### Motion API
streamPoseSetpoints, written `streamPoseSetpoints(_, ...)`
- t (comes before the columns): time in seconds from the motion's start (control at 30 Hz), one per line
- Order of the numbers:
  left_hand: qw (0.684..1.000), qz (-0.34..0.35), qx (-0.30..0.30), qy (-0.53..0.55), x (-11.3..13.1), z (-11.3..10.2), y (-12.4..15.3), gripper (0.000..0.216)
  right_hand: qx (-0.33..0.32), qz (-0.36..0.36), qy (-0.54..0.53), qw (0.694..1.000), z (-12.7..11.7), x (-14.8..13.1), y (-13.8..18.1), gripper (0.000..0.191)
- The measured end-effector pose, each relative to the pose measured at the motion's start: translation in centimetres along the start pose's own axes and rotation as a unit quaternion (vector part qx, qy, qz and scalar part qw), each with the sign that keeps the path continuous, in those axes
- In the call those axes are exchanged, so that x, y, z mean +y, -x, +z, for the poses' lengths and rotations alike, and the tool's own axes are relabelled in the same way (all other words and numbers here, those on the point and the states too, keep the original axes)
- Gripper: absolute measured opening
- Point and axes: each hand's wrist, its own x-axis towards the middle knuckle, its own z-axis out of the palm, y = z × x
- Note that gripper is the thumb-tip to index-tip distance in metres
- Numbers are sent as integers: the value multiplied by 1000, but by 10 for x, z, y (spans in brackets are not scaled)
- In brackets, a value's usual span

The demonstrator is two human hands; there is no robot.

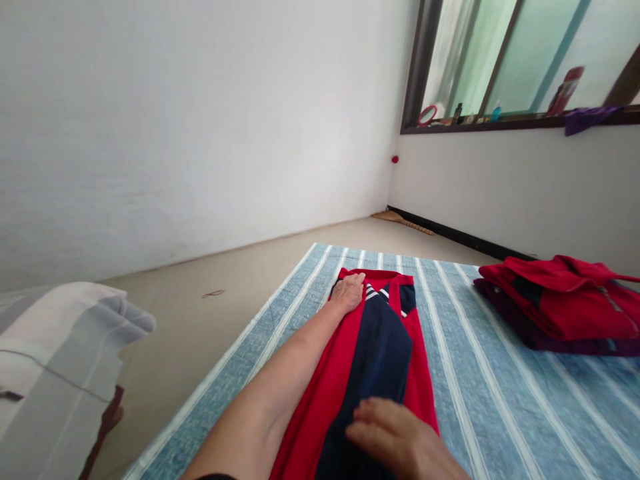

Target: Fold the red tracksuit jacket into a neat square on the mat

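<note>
A red and navy shirt [373, 360] lies lengthwise on a blue striped mat [480, 373] spread over the tiled floor [200, 293]. Both sides appear already folded inward, leaving a long narrow strip with the collar at the far end.

The left hand [349, 292] lies flat and open on the far end of the shirt, near the collar, arm fully extended. The right hand [400, 440] rests palm down, fingers loosely spread, on the navy panel at the near end. Neither hand grips the cloth; both press it against the mat.

To the right, apart from the shirt, a pile of folded clothes [565, 303] sits on the mat, red pieces over a darker one. A grey and white bundle of fabric [60, 360] lies at the left edge, off the mat.

Assessment: the work in hand looks like smoothing the strip. It is done well with palms kept flat, pressure running from the middle outward so creases leave at the edges, and the long sides kept parallel to the mat's stripes. The near edge is partly out of view, so its alignment cannot be confirmed.
</note>
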Motion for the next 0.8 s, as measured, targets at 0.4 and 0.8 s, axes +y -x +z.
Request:
streamPoseSetpoints(0.4,999,17,2,-43,22,-10,14,35,-51,315,177,931,-1,63,-29,78)
streamPoseSetpoints(0.8,988,71,-132,39,60,-68,200,52,-38,301,180,936,-9,56,-19,70)
